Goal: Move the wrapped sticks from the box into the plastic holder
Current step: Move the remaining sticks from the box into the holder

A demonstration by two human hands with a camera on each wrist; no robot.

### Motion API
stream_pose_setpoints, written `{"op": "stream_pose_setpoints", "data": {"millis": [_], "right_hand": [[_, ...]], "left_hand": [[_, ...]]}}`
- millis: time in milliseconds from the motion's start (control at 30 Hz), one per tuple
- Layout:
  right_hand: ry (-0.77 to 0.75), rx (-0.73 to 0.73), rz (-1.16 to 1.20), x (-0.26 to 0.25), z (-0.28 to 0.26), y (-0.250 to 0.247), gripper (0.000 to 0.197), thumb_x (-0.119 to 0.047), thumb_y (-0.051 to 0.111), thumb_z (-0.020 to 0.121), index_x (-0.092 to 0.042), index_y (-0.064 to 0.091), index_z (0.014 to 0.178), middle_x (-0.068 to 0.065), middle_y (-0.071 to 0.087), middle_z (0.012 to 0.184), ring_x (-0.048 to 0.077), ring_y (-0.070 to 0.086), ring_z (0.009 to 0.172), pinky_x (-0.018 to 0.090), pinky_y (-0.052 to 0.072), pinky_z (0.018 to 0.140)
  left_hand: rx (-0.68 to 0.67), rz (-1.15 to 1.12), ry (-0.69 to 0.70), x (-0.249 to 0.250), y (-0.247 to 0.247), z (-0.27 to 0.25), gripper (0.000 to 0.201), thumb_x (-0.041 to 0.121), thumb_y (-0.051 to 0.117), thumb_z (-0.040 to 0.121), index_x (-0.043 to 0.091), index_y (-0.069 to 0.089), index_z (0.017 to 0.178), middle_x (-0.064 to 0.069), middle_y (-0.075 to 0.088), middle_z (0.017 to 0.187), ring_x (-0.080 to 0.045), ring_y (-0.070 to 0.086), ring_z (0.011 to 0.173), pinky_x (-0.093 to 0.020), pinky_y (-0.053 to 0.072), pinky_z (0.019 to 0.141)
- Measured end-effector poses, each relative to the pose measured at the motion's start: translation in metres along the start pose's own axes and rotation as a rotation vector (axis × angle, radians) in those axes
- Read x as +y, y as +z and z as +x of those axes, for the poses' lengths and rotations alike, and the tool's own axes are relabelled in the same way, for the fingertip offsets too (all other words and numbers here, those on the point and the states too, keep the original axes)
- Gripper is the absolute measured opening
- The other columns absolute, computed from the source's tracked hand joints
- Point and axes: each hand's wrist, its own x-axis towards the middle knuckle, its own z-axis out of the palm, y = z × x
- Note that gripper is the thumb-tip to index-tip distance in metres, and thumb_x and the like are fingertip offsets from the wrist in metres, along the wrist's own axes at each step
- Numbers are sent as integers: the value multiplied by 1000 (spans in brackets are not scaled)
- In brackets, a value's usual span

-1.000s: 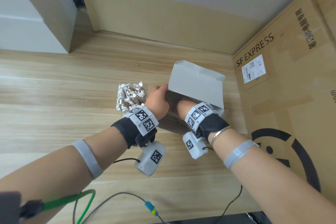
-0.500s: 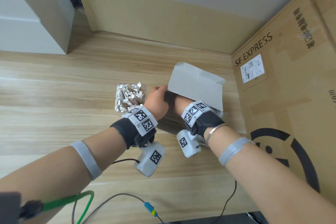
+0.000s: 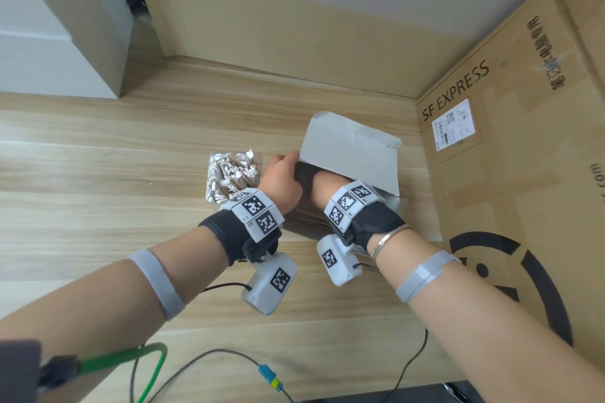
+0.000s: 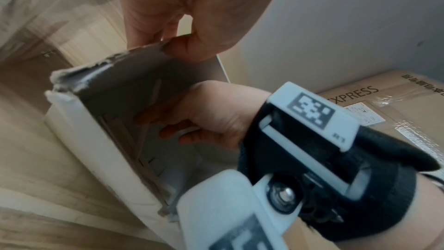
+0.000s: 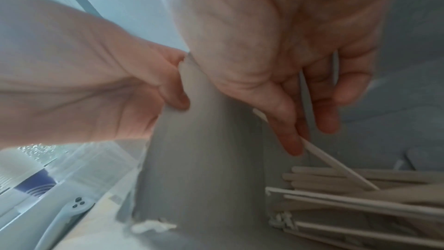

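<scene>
A white cardboard box point(image 3: 352, 149) stands open on the wooden table, its lid flap up. My left hand point(image 3: 284, 175) pinches the top edge of the box's left wall point(image 4: 120, 75) between thumb and fingers. My right hand point(image 3: 324, 186) reaches down into the box, where its thumb and fingers point(image 5: 293, 140) pinch a few thin wrapped sticks point(image 5: 336, 166). More wrapped sticks point(image 5: 365, 202) lie piled on the box floor. Left of the box stands the clear plastic holder point(image 3: 233, 175), packed with upright wrapped sticks. In the head view the right fingertips are hidden inside the box.
A large brown SF EXPRESS carton point(image 3: 510, 154) stands close on the right. A wall with a beige skirting runs behind the table, and a white cabinet point(image 3: 55, 29) stands at the back left. Cables point(image 3: 209, 366) trail along the table's near edge.
My right hand has shifted slightly left and deeper into the box. My left hand keeps its hold on the box wall.
</scene>
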Motion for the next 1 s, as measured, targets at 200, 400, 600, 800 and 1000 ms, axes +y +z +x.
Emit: {"op": "stream_pose_setpoints", "data": {"millis": [200,400,600,800,1000], "right_hand": [[-62,18,-178,-1,-6,-9,24,-8,44,92,-3,64,105,14,65,110,30,61,102,34,46,81],[-118,34,-216,0,-12,-16,27,-5,41,92,-2,62,108,15,63,111,30,60,102,32,43,76],[-162,92,-301,-3,-21,-18,29,-5,41,93,-2,56,118,12,58,120,31,57,112,35,46,84],[-88,-172,-451,1,-13,-8,30,-7,46,92,-5,60,119,11,63,117,27,62,106,31,46,75],[-28,-99,-225,4,-13,-7,32,-15,46,93,-3,58,121,18,58,126,35,56,117,41,46,91]], "left_hand": [[10,18,-12,2,-2,1,58,-8,33,83,15,42,135,-19,42,131,-35,48,119,-32,37,98],[-4,16,-12,3,-4,3,56,-8,34,83,13,43,134,-19,42,131,-34,46,121,-33,37,100],[-6,23,-22,2,-4,4,56,-9,34,82,12,43,133,-19,41,132,-33,45,122,-31,36,100],[-2,18,-11,1,-2,5,60,-11,35,81,13,42,135,-19,41,134,-31,41,126,-31,36,100],[27,7,48,1,0,1,57,-11,34,84,11,44,135,-19,40,135,-31,42,126,-29,34,103]]}}
